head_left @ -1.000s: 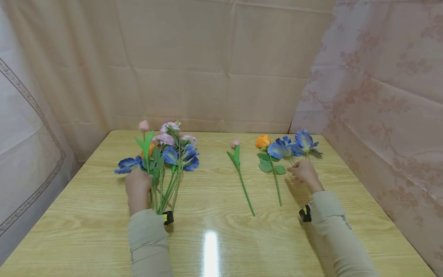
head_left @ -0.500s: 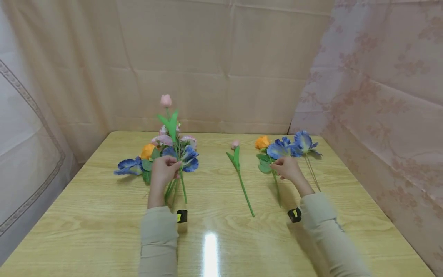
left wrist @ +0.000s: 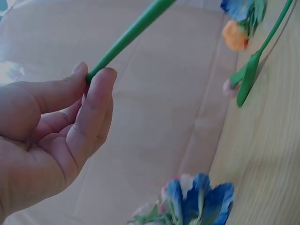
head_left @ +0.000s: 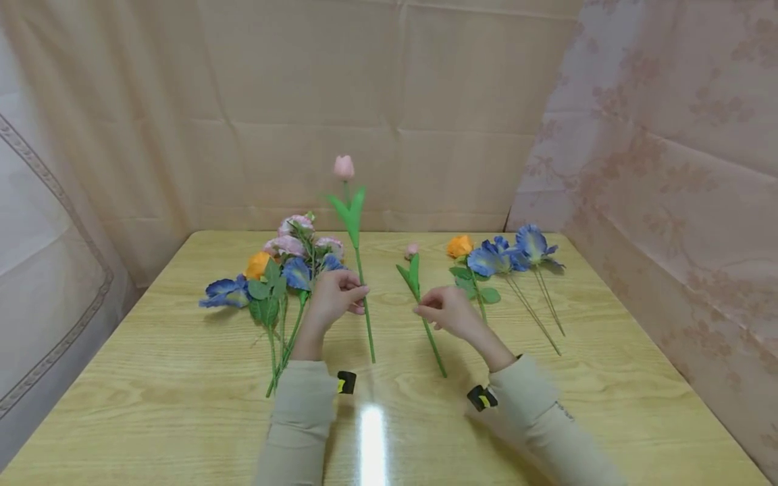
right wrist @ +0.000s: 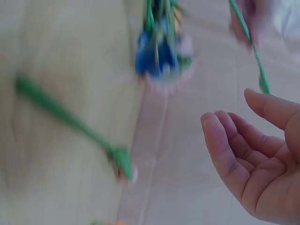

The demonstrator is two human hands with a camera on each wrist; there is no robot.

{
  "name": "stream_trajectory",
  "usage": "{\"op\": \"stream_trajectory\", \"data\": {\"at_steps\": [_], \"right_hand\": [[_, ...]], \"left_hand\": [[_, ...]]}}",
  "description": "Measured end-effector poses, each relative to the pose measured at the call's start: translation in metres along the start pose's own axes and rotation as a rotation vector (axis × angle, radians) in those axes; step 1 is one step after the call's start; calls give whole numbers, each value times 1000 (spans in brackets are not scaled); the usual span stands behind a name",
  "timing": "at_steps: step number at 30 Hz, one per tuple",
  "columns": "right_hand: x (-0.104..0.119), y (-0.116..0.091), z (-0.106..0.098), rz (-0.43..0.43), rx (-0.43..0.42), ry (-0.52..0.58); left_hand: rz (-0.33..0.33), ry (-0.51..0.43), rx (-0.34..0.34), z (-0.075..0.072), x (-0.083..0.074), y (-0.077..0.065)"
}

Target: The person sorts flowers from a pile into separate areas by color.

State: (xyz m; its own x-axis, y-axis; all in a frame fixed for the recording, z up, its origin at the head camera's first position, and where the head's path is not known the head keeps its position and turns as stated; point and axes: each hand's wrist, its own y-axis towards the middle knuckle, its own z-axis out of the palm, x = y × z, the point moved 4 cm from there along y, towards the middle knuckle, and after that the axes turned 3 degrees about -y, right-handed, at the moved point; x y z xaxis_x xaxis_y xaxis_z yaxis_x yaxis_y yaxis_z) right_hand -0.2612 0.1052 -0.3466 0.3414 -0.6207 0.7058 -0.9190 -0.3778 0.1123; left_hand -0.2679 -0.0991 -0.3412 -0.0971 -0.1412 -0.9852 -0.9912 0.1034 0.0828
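My left hand (head_left: 331, 297) pinches the green stem of a pink artificial tulip (head_left: 354, 216) between thumb and fingers. The flower stands upright, its head raised over the table's back edge. In the left wrist view the stem (left wrist: 131, 36) runs up from the fingertips. A second pink tulip (head_left: 415, 275) lies on the table, its stem slanting toward me. My right hand (head_left: 452, 314) is over that stem and overlaps it in the head view. The right wrist view shows thumb and fingers apart, nothing between them, with the lying tulip (right wrist: 68, 117) blurred off to one side.
On the left of the wooden table (head_left: 413, 432) lies a bunch with blue flowers (head_left: 226, 292), an orange rose (head_left: 258, 265) and pinkish-white blooms (head_left: 286, 244). Right of centre lie another orange rose (head_left: 460, 246) and blue flowers (head_left: 531, 244). A beige curtain (head_left: 292, 101) hangs behind.
My left hand has lifted the tulip out of the left bunch and carried it rightward. My right hand has moved left, from the blue flowers past the orange rose to the lying tulip.
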Motion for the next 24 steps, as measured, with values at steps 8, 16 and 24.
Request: {"op": "stream_trajectory", "data": {"at_steps": [8,16,24], "right_hand": [[23,-6,34,-77,50,140],[17,-8,42,-129,-9,248],[29,-17,33,-111,-50,261]], "left_hand": [[35,62,152,32,2,-1],[36,126,200,49,1,-2],[80,174,215,52,-5,-3]]}}
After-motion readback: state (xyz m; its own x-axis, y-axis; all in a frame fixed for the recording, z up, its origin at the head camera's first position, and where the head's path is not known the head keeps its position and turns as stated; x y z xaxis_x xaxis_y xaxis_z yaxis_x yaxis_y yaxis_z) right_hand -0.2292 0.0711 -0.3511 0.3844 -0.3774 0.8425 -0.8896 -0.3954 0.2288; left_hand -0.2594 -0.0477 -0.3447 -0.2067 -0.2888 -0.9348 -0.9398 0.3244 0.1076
